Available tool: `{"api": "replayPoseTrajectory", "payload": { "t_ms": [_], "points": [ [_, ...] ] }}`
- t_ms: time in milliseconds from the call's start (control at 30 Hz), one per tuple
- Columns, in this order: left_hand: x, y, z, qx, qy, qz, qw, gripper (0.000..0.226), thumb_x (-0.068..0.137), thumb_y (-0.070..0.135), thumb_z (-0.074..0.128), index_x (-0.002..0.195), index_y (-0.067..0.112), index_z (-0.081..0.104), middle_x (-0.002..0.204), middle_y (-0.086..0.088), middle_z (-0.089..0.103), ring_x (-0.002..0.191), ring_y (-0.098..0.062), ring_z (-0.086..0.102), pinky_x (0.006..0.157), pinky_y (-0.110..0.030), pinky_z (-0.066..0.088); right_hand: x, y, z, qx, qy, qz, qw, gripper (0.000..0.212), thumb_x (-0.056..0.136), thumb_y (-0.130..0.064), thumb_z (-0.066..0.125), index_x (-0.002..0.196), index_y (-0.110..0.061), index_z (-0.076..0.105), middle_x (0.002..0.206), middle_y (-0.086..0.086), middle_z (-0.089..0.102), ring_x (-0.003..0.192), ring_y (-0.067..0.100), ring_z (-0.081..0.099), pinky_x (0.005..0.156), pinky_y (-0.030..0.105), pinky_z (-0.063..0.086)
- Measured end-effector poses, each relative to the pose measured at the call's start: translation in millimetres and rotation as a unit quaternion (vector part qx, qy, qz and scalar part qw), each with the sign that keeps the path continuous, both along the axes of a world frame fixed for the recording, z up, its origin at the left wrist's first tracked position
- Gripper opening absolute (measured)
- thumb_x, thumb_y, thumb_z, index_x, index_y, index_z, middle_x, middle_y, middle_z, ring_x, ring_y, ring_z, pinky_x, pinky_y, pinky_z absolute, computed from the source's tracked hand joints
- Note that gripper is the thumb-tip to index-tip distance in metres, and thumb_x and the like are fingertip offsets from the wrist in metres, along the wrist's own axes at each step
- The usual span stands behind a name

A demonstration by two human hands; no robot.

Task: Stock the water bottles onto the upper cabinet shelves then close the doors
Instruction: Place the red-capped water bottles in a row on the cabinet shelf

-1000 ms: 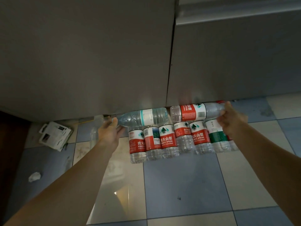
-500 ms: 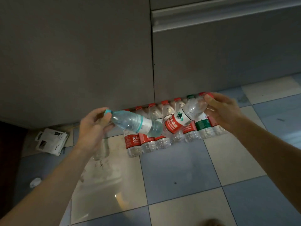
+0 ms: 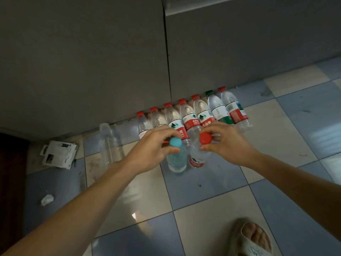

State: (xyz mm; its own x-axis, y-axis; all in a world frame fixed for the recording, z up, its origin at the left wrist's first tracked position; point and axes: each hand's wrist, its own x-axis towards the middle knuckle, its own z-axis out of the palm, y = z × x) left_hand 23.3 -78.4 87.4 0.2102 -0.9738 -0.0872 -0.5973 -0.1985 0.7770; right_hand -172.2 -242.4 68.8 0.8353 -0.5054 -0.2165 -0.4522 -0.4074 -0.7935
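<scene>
Fingers of the left hand [image 3: 150,150] are curled round the neck of a blue-capped bottle [image 3: 176,157], which hangs upright just above the tiled floor [image 3: 212,209]. Close beside it, the right hand [image 3: 227,145] pinches a red-capped bottle [image 3: 198,157] the same way, the two bottles nearly touching. Behind them a row of bottles [image 3: 193,117] stands against the base of the grey cabinet doors [image 3: 83,61]. An empty clear bottle [image 3: 106,145] stands apart at the left, near crumpled packaging [image 3: 59,154]. A sandalled foot [image 3: 251,237] shows below.
</scene>
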Motion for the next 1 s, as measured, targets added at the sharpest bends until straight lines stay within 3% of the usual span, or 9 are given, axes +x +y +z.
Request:
{"api": "replayPoseTrajectory", "payload": {
  "t_ms": [167,367,533,667,733,867,933,1000],
  "points": [
    [-1,24,-21,0.001,-0.029,-0.010,1.000,0.034,0.081,0.017,0.082,0.111,0.023,0.069,0.107,0.013,0.061,0.099,-0.006,0.058,0.088,-0.030,0.052,-4,14,-8,-0.016,-0.006,0.011,1.000,0.041,0.073,-0.023,0.087,0.110,-0.018,0.070,0.106,-0.010,0.063,0.101,0.006,0.064,0.096,0.030,0.055],
    [-5,45,-35,-0.027,-0.070,0.008,0.997,0.039,0.082,0.020,0.080,0.119,0.022,0.068,0.116,0.011,0.061,0.108,-0.007,0.057,0.096,-0.031,0.050,-9,19,-12,-0.011,0.004,0.020,1.000,0.048,0.074,-0.033,0.085,0.117,-0.029,0.063,0.115,-0.018,0.057,0.108,0.002,0.060,0.100,0.026,0.052],
    [-14,53,-42,-0.020,-0.052,0.037,0.998,0.046,0.086,0.029,0.077,0.128,0.028,0.059,0.125,0.016,0.054,0.117,-0.003,0.052,0.101,-0.027,0.048,-14,18,-31,0.065,0.044,-0.017,0.997,0.090,0.057,-0.051,0.087,0.136,-0.041,0.044,0.121,-0.031,0.050,0.112,-0.003,0.056,0.093,0.018,0.045],
    [-31,64,-70,0.031,0.034,0.107,0.993,0.073,0.079,0.036,0.082,0.140,0.034,0.043,0.139,0.017,0.046,0.130,-0.004,0.045,0.107,-0.029,0.044,-20,25,-67,0.126,0.084,-0.028,0.988,0.102,0.059,-0.035,0.095,0.141,-0.042,0.034,0.122,-0.031,0.048,0.111,0.000,0.053,0.092,0.016,0.043],
    [-41,69,-91,0.056,0.081,0.163,0.982,0.080,0.074,0.032,0.087,0.138,0.040,0.040,0.142,0.017,0.045,0.130,-0.002,0.046,0.107,-0.027,0.044,-19,28,-83,0.150,0.088,-0.041,0.984,0.102,0.063,-0.027,0.095,0.142,-0.041,0.032,0.129,-0.020,0.050,0.113,0.004,0.053,0.094,0.020,0.045],
    [-59,68,-122,0.069,0.138,0.260,0.953,0.085,0.069,0.025,0.092,0.126,0.055,0.036,0.128,0.032,0.048,0.118,0.014,0.049,0.092,-0.012,0.047,-17,30,-106,0.181,0.072,-0.084,0.977,0.092,0.065,-0.017,0.093,0.135,-0.038,0.038,0.128,-0.015,0.055,0.116,0.008,0.056,0.096,0.025,0.048],
    [-65,62,-131,0.048,0.160,0.301,0.939,0.084,0.068,0.022,0.092,0.128,0.050,0.040,0.127,0.028,0.052,0.119,0.011,0.050,0.089,-0.012,0.049,-16,33,-114,0.195,0.067,-0.093,0.974,0.089,0.066,-0.011,0.092,0.138,-0.030,0.043,0.127,-0.014,0.058,0.116,0.009,0.058,0.091,0.019,0.051],
    [-70,54,-136,0.031,0.183,0.327,0.927,0.081,0.070,0.019,0.091,0.132,0.040,0.043,0.131,0.017,0.055,0.122,-0.001,0.053,0.094,-0.018,0.050,-14,37,-119,0.202,0.056,-0.107,0.972,0.086,0.068,-0.006,0.090,0.139,-0.024,0.044,0.124,-0.012,0.059,0.112,0.007,0.059,0.076,0.009,0.052]
  ]
}}
